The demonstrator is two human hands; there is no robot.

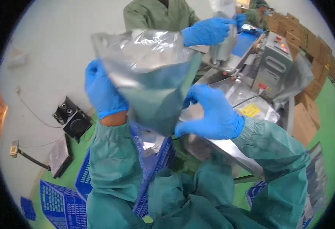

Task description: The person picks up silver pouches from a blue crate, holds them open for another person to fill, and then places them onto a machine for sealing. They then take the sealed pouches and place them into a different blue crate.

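A large silver foil bag [152, 80] hangs in front of me, its wide end up and its narrower lower part hanging down. My left hand [103, 89], in a blue glove, is closed on the bag's left edge. Beside the bag's lower right side is my right hand [213, 114], also gloved in blue, its thumb and fingers apart in a C shape with nothing seen between them. Whether its fingertips touch the foil cannot be made out.
Across from me a co-worker's gloved hand [207, 32] is near another foil bag [224, 45]. A grey machine [273, 66] stands right, with cartons [308, 42] behind. Blue crates [62, 202] are below left, near a black device [72, 120] and a floor scale [60, 155].
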